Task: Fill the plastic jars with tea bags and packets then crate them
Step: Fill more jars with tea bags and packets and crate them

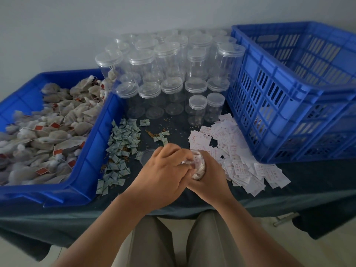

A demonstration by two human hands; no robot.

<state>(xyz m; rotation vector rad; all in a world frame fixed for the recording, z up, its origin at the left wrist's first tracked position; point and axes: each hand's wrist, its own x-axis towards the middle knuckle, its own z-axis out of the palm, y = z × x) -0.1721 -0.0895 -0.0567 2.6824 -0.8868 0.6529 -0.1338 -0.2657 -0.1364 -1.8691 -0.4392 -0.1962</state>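
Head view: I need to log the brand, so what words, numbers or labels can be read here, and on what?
No text is legible.
White packets: red print, too blurred to read.
Green packets: printed marks, too small to read.
Tags on the tea bags: red, nothing legible.
Jars and crate: no text visible.

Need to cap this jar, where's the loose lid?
Head view: the loose lid lies just left of the left hand, beside the green packets.
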